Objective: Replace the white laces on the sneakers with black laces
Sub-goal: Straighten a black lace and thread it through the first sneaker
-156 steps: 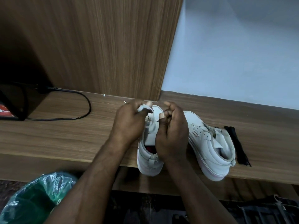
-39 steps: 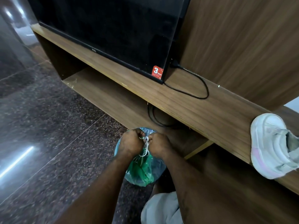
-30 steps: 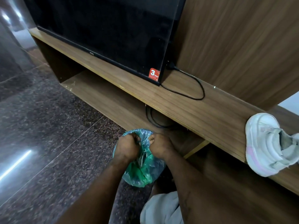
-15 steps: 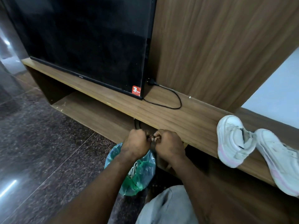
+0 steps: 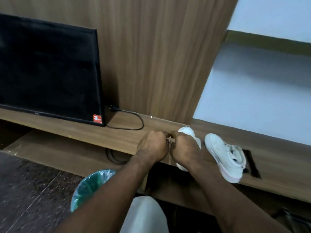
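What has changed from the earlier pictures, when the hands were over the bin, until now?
Both hands, left hand and right hand, rose from the green-lined bin to the shelf edge before the sneakers, fingers curled; the white lace they carried is gone from them. Sneakers and black laces lie unmoved.

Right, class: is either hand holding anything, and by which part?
Cannot tell. The left hand and right hand are curled together in front of a sneaker; only a pale speck shows between them, too small to name.

A black television (image 5: 48,73) stands on a long wooden TV unit (image 5: 87,132) against wood-grain panelling (image 5: 159,56); pale wall (image 5: 252,98) right, dark speckled floor (image 5: 25,190) below.
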The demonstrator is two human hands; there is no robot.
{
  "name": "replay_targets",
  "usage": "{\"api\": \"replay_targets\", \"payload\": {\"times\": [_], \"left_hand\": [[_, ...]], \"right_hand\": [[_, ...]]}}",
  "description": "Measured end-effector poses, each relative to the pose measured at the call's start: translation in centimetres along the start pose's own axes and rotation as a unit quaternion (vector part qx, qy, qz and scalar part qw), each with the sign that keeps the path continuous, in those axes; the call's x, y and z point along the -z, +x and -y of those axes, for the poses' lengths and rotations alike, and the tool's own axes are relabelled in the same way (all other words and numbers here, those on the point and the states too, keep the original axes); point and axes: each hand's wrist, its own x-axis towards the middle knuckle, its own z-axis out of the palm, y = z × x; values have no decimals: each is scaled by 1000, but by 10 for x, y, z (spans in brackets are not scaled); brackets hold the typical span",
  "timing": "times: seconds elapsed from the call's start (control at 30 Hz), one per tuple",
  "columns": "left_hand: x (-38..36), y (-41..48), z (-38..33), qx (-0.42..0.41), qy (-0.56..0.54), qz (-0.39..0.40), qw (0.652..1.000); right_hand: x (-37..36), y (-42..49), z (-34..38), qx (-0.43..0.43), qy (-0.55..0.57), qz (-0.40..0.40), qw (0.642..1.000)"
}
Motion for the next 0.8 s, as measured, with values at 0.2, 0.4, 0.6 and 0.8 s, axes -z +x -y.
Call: {"api": "replay_targets", "payload": {"times": [0.2,0.4,0.6,0.8], "left_hand": [[-33,6,-76,-82,5,24,996],[-67,13,-116,-147,86,26,985],[-89,18,-141,-135,170,55,975],[-96,21,-145,-100,126,58,985]], "right_hand": [[41,-24,-72,-81,-1,-8,997],[51,-46,-129,-89,-48,-37,994],[57,-66,-172,-168,-144,-64,973],[53,-74,-187,-208,-125,-108,964]]}}
